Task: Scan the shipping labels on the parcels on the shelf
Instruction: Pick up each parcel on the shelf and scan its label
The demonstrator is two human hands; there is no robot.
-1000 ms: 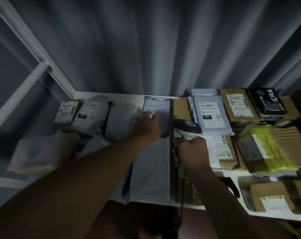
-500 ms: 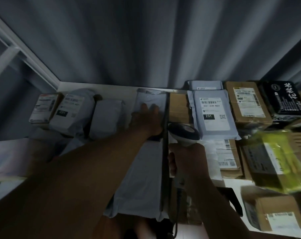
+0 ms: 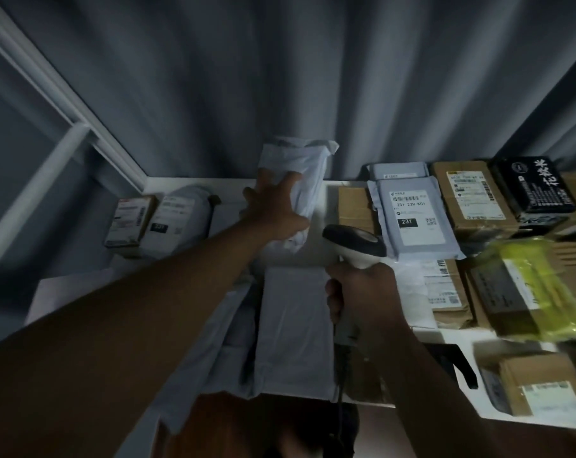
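My left hand grips a grey poly mailer bag and holds it tilted up off the white shelf, its far end raised against the curtain. No label shows on the side facing me. My right hand grips the handle of a white barcode scanner with a black head, just right of the raised bag. Another blank grey mailer lies flat below both hands. A grey parcel with a "231-239-K01" label lies right of the scanner.
Two labelled parcels sit at the shelf's left end by the white frame post. Brown cartons, a black box and a yellow-wrapped parcel crowd the right. A grey curtain hangs behind.
My left hand took hold of the grey mailer that lay flat at the back and lifted its far end up. The right hand and scanner stayed close to the same spot.
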